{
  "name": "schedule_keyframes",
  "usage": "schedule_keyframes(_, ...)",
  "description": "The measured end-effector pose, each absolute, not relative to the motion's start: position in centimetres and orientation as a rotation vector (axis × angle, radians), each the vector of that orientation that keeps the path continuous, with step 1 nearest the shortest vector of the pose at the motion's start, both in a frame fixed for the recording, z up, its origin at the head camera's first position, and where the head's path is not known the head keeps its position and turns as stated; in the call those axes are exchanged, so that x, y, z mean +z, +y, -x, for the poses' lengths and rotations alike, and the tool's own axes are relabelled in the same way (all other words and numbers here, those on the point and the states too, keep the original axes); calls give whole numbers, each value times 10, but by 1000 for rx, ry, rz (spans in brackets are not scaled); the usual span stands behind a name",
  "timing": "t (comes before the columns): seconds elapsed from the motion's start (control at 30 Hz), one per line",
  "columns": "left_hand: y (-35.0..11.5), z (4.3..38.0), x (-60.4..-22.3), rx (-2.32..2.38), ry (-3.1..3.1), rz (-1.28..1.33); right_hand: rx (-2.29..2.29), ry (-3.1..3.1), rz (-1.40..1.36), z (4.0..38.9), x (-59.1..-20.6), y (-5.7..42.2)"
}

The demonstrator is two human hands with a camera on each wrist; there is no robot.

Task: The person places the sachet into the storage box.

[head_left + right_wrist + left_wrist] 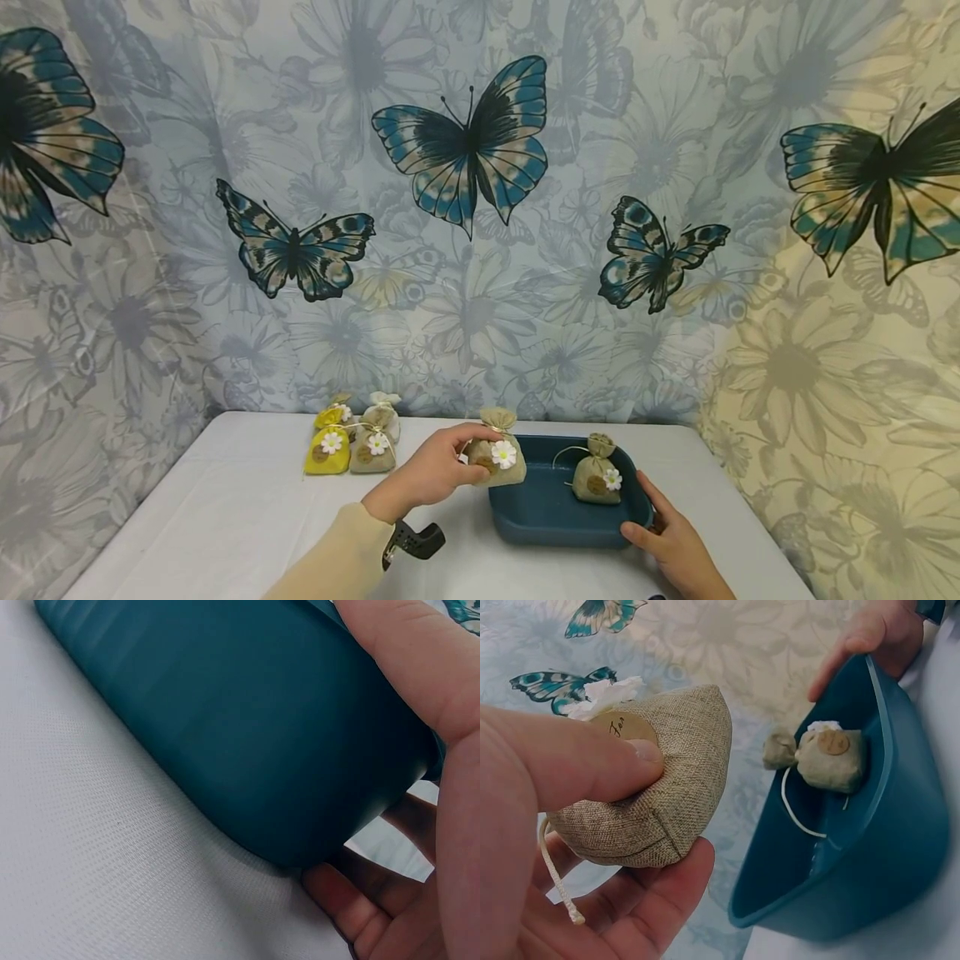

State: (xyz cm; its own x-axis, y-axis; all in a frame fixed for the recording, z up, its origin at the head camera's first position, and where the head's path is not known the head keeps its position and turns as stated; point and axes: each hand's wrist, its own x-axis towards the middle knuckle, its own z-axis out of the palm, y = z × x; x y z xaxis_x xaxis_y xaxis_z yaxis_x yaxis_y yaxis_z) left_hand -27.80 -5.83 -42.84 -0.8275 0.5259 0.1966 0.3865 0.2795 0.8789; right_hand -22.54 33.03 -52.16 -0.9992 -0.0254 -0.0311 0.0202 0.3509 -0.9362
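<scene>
My left hand (431, 468) pinches a beige burlap sachet (512, 472) over the left end of a dark blue plastic bin (558, 533). The sachet has a gathered neck, a white flower and a round brown tag; in the left wrist view its cord dangles beside my palm. Inside the bin, toward the right, sits a similar burlap sachet (591, 472) with its cord trailing to the left. My right hand (678, 542) grips the bin's right end, thumb near the rim. The right wrist view shows fingers (349, 904) curled at the bin's lower corner.
At the back left of the white table (225, 508), yellow sachets (337, 458) and pale sachets (366, 460) stand close together, some behind others. A butterfly-print cloth (480, 333) hangs behind the table. A black band (420, 540) is on my left wrist.
</scene>
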Motion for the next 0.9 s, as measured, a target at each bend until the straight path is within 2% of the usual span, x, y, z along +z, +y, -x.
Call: schedule_keyframes(0.9, 7, 300, -442, 1578, 2371, -839, -1718, 2596, -8, 227, -523, 332)
